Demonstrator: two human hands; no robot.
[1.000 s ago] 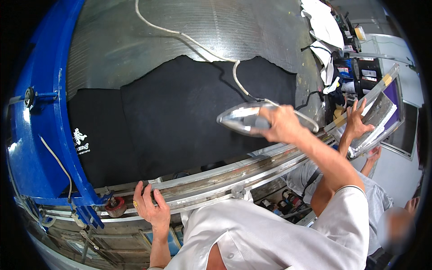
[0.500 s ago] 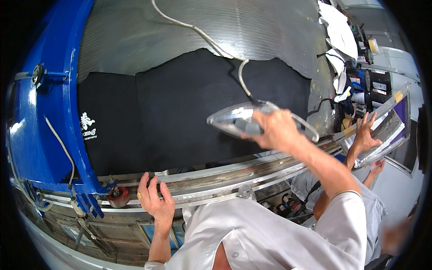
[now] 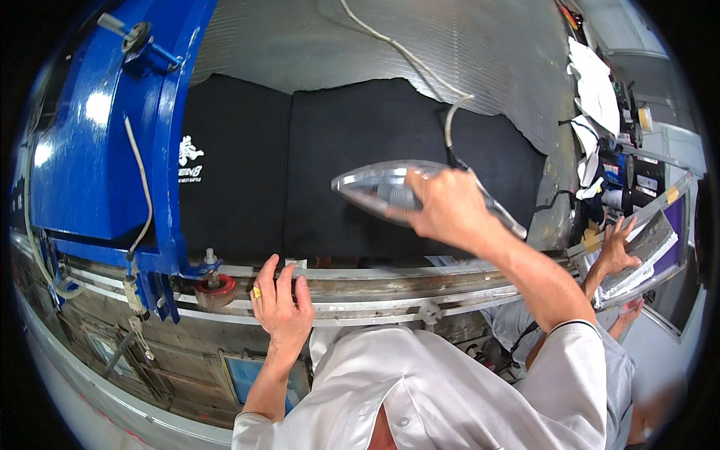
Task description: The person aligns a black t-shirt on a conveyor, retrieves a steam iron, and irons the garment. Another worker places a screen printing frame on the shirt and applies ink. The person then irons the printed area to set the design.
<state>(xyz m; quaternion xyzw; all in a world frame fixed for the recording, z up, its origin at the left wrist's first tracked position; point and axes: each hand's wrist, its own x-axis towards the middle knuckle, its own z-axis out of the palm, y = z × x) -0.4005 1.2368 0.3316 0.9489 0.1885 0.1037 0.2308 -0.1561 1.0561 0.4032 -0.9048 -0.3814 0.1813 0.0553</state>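
My right hand (image 3: pixel 451 208) is closed round the handle of an iron (image 3: pixel 375 187), its pointed tip facing left. Beneath the iron lies dark fabric on a metal table (image 3: pixel 517 67). A wide black fabric panel (image 3: pixel 352 127) is under the iron, and a narrower black panel (image 3: pixel 236 150) with a white print adjoins it on the left. My left hand (image 3: pixel 283 306), a ring on one finger, rests at the metal rail (image 3: pixel 375 289) along the table's near edge. Its fingers are stretched out and slightly apart, holding nothing.
A pale cord (image 3: pixel 409 56) runs from the iron across the table. Blue machinery (image 3: pixel 90 142) covers the left end of the fabric, above a red roller (image 3: pixel 215 289). At right, a co-worker's hand (image 3: pixel 619 251) touches a framed screen (image 3: pixel 664 217), with white cloth (image 3: pixel 595 82) farther back.
The iron has slid left over the wide panel, closer to the line where the panels meet. My left hand stays by the rail. The whole view has shifted.
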